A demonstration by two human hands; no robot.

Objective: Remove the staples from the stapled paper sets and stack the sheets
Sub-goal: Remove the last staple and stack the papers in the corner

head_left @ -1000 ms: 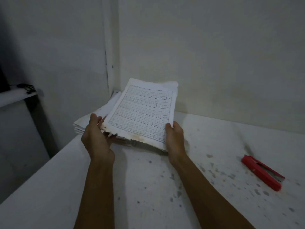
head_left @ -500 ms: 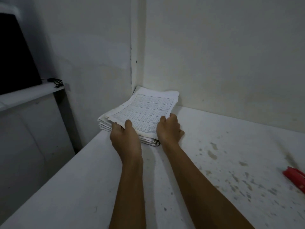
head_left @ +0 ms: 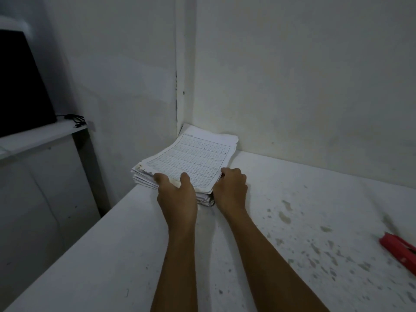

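- One paper stack (head_left: 191, 163), one red stapler (head_left: 399, 252) cut off at right edge.
- Two hands: left hand (head_left: 176, 194) with thumb on top sheet; right hand (head_left: 230, 190) curled against stack's corner, fingertips hidden.

You have a white counter (head_left: 135, 255) speckled with dark stains toward its right side, set into the corner of two pale walls (head_left: 304, 75). Off its left edge, a lower white shelf (head_left: 40, 136) carries a black box-shaped object (head_left: 20, 86), with a tangle of black cable (head_left: 75, 119) just beside it.
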